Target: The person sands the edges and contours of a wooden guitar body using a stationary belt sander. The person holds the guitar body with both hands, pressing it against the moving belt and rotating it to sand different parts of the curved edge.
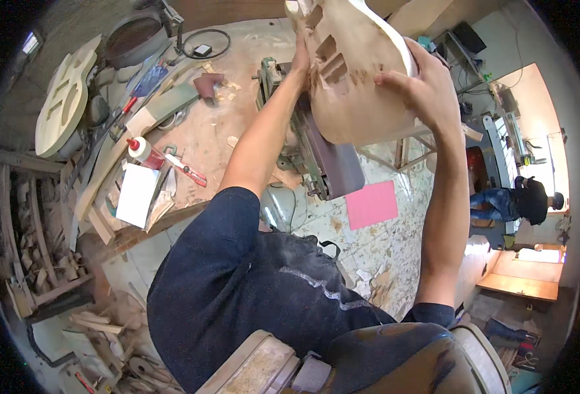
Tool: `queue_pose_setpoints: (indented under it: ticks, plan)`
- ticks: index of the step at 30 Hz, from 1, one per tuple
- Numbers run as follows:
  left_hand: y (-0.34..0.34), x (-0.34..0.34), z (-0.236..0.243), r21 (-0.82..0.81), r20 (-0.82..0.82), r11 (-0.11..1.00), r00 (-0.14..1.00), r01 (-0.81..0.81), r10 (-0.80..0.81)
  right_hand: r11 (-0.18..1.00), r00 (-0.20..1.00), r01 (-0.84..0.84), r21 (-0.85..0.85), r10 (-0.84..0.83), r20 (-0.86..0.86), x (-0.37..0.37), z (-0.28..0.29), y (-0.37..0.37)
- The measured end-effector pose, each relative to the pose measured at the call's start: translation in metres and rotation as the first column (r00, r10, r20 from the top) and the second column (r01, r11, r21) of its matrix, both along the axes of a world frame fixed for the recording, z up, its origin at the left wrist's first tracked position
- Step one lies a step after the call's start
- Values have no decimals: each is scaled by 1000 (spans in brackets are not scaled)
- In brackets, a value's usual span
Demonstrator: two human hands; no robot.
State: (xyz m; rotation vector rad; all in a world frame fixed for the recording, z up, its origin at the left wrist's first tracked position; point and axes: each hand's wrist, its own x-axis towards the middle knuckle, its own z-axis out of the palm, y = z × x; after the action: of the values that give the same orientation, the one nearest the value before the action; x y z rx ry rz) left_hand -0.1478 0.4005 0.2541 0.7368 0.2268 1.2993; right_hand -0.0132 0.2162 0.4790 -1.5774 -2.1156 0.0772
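- The left hand (pixel 301 54) is at the left edge of the wooden guitar body (pixel 362 98); most of its fingers are hidden, so I cannot tell whether they are spread or pressed together.
- The guitar body's top is cut off by the upper edge of the view; whether its lower part touches the sander is hard to make out.
- The right hand (pixel 428 92) pinches the body's right side, thumb laid flat on the face, other fingers curled over the rim and partly hidden.
- At far left, wood scraps (pixel 47 269) fill a rack, blurred toward the rim; above it is a second, paler guitar body (pixel 63 108).
- The dusty tabletop (pixel 237 49) carries a red-capped bottle (pixel 147 154), a white sheet (pixel 137 195) and a red cutter (pixel 188 172).
- Beside it is a belt sander (pixel 334 161), with a pink sheet (pixel 372 205) over the littered tile floor (pixel 398 262).
- At far right, another person (pixel 526 200) is near a bright opening.
- The held body is above the sander, cavities facing the camera, broad rounded end pointing down; its long axis seems to run roughly up and down.
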Motion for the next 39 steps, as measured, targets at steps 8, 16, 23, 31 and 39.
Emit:
queue_pose_setpoints:
  ticks: [8, 16, 23, 31, 39]
  plan:
    - [36, -4, 6, 88, -133, 985, 978, -151, 161, 997, 982, 19, 79, -4, -189, 14, -41, -52]
    - [65, -9, 12, 292, -434, 923, 825, -252, 362, 990, 922, 70, 120, -19, -387, 19, -110, -88]
    - [37, 1, 54, 386, -277, 881, 877, -273, 392, 969, 833, 246, 26, -198, -516, 20, -191, -98]
    - [61, -17, 73, 829, -350, 494, 446, -261, 824, 960, 773, 266, 92, -155, -615, 8, -236, -79]
    - [40, -4, 117, 960, -72, 202, 527, -193, 847, 949, 709, 288, 130, -120, -695, 3, -241, -66]
